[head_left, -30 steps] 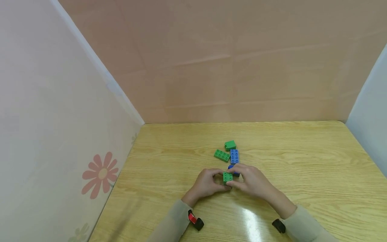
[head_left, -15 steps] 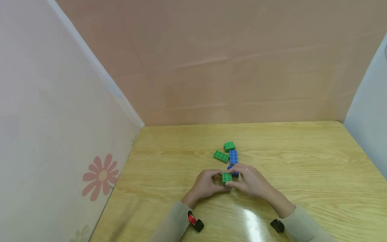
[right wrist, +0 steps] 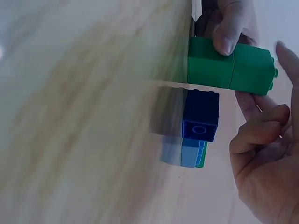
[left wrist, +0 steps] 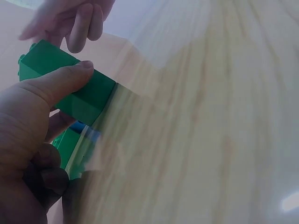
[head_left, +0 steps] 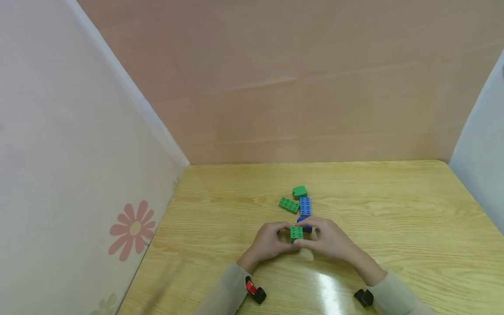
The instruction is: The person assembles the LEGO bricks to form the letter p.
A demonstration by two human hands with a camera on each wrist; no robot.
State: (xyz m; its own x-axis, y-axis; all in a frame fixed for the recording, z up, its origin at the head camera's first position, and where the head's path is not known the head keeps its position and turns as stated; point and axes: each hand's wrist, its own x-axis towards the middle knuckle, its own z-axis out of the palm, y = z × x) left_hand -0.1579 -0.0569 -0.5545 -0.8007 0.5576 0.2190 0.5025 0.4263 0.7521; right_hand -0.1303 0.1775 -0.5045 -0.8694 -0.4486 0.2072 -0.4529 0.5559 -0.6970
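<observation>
My left hand (head_left: 269, 240) grips a stack of two green building bricks (right wrist: 231, 65), its thumb across the near side in both wrist views. The stack stands upright on the table, studs on top. Beside it is my right hand (head_left: 332, 237), thumb and index finger spread around the top brick in the head view. From the right wrist, that thumb (right wrist: 289, 60) shows apart from the brick, the other fingers loosely bent. Just behind the stack, partly covered by the right hand, lies a dark blue brick (right wrist: 201, 114).
Farther back on the wooden table (head_left: 220, 192) lie a lighter blue eight-stud brick (head_left: 305, 206), a flat green eight-stud brick (head_left: 289, 204) and a green brick on its side (head_left: 299, 192). A flowered wall panel (head_left: 78, 153) borders the left, a tan one (head_left: 315, 87) the back.
The right thumb and index finger have moved apart from the top green brick, uncovering more of its studs. The left hand keeps its grip; the other bricks stay put.
</observation>
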